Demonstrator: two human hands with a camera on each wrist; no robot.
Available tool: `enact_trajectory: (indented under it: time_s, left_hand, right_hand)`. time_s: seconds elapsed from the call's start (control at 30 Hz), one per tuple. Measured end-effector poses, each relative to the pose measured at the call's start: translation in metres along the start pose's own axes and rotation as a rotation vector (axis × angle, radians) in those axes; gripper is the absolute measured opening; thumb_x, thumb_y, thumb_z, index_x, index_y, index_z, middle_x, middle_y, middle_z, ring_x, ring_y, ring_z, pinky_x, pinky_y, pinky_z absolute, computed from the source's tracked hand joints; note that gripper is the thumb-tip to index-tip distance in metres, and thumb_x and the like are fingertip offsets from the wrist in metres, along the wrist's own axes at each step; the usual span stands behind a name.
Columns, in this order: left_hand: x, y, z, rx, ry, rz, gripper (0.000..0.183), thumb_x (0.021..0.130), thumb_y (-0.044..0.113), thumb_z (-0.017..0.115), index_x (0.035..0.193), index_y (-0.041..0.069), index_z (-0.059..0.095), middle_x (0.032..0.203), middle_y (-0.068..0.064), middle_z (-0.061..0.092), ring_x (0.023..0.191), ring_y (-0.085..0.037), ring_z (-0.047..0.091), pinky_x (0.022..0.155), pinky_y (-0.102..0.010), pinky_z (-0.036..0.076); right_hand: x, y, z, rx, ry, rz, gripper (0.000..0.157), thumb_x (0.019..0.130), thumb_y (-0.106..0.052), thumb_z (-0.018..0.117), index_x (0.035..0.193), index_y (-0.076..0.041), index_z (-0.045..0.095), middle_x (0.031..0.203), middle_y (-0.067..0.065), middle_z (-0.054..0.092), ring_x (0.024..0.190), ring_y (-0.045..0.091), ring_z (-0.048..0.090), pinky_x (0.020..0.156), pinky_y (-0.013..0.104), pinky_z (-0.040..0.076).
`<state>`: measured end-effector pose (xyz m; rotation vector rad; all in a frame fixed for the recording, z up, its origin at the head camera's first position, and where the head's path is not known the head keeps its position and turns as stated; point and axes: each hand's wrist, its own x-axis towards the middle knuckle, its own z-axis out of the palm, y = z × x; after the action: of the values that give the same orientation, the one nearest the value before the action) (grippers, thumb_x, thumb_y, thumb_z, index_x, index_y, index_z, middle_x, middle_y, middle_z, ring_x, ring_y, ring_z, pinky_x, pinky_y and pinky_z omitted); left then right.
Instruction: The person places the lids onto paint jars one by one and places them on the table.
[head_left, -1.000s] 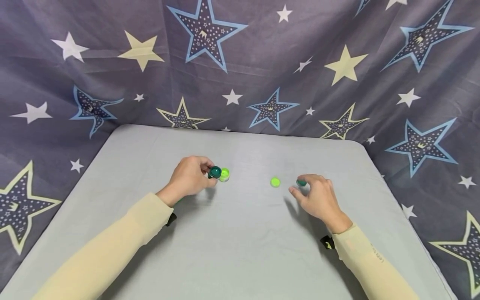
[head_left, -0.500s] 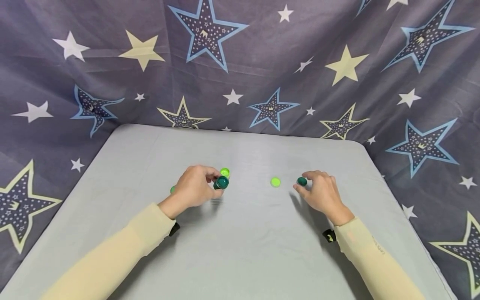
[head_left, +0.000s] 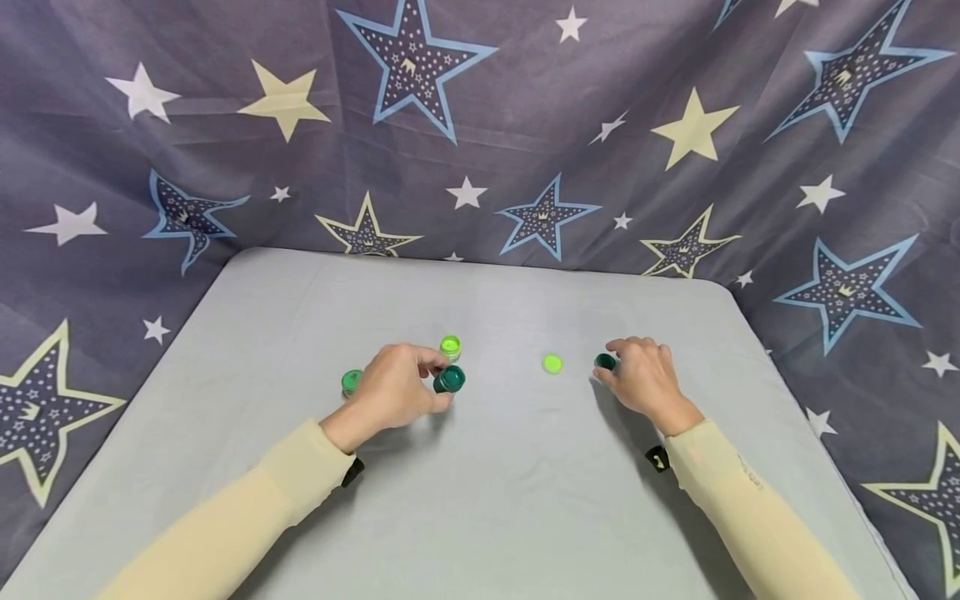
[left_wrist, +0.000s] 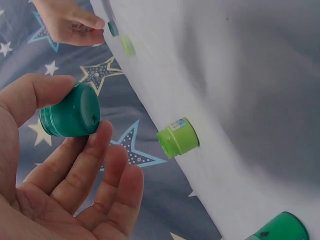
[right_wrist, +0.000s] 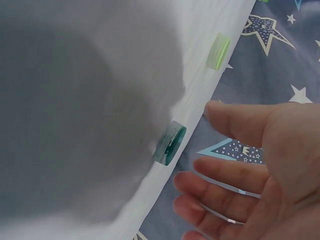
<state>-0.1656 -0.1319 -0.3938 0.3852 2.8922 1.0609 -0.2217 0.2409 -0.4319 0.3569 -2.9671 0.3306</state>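
Observation:
My left hand [head_left: 397,387] holds a small dark green paint jar [left_wrist: 72,112] between thumb and fingers, above the table. The jar has no lid on, and its mouth tilts toward me in the head view. My right hand [head_left: 639,379] hovers beside a dark green lid [right_wrist: 170,143] that lies on the table. Its fingers are spread around the lid, and the right wrist view shows them apart from it. A light green jar [head_left: 450,348] stands uncovered just beyond my left hand. Its light green lid [head_left: 552,363] lies between the two hands.
Another green jar [head_left: 351,382] stands left of my left hand, partly hidden by it. Everything rests on a table with a pale grey cloth [head_left: 495,500]. A dark curtain with stars [head_left: 480,125] hangs behind the table and along its sides.
My left hand has moved toward me and slightly right with the dark green jar, uncovering the green jar behind it. My right hand has shifted slightly right and away; the dark green lid now shows more.

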Motion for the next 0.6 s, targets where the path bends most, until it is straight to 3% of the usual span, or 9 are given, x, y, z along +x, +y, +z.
enact_trajectory:
  time_s: [0.6]
  left_hand:
    - [-0.0092, 0.0003, 0.0101, -0.009, -0.010, 0.039, 0.027, 0.071, 0.018, 0.092, 0.094, 0.023, 0.079, 0.085, 0.008, 0.066, 0.084, -0.016, 0.056, 0.068, -0.033, 0.045]
  right_hand:
    - [0.0073, 0.0055, 0.0088, -0.040, -0.040, 0.011, 0.043, 0.089, -0.022, 0.080, 0.123, 0.002, 0.070, 0.108, 0.022, 0.070, 0.097, 0.043, 0.062, 0.081, 0.056, 0.042]
